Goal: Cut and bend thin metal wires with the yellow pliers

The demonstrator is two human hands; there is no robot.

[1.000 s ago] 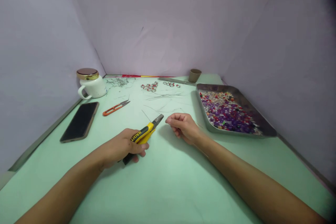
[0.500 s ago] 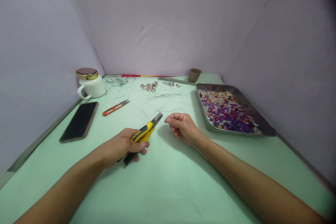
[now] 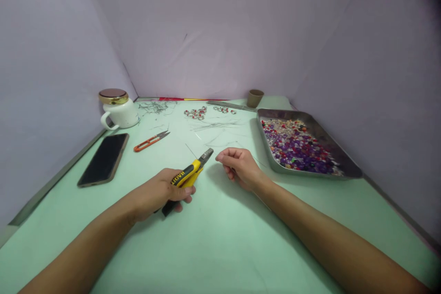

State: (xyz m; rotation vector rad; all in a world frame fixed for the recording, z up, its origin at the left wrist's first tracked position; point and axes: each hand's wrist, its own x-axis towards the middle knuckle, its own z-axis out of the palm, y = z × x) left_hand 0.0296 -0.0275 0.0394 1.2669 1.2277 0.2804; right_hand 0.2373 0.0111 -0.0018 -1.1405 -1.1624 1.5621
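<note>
My left hand (image 3: 168,190) is wrapped round a pair of yellow-and-black pliers (image 3: 188,175). Their metal jaws point up and to the right, close to the fingertips of my right hand (image 3: 238,166). Thumb and forefinger of that hand are pinched together; whatever they hold is too small to make out. A thin piece of wire (image 3: 190,149) shows just left of the jaws. Behind the pliers, several fine wires (image 3: 217,125) lie loose on the pale green table. Farther back sit small rings with red beads (image 3: 195,113).
A metal tray (image 3: 310,175) of mixed beads stands at right, a brown cup (image 3: 255,98) behind it. On the left are orange thread snips (image 3: 148,142), a phone (image 3: 104,160) and a white lidded mug (image 3: 122,115). Tangled wire (image 3: 155,107) lies at the back.
Both hands and the pliers hold nearly the same pose. A short bright sliver now shows above the pliers, among the loose wires.
</note>
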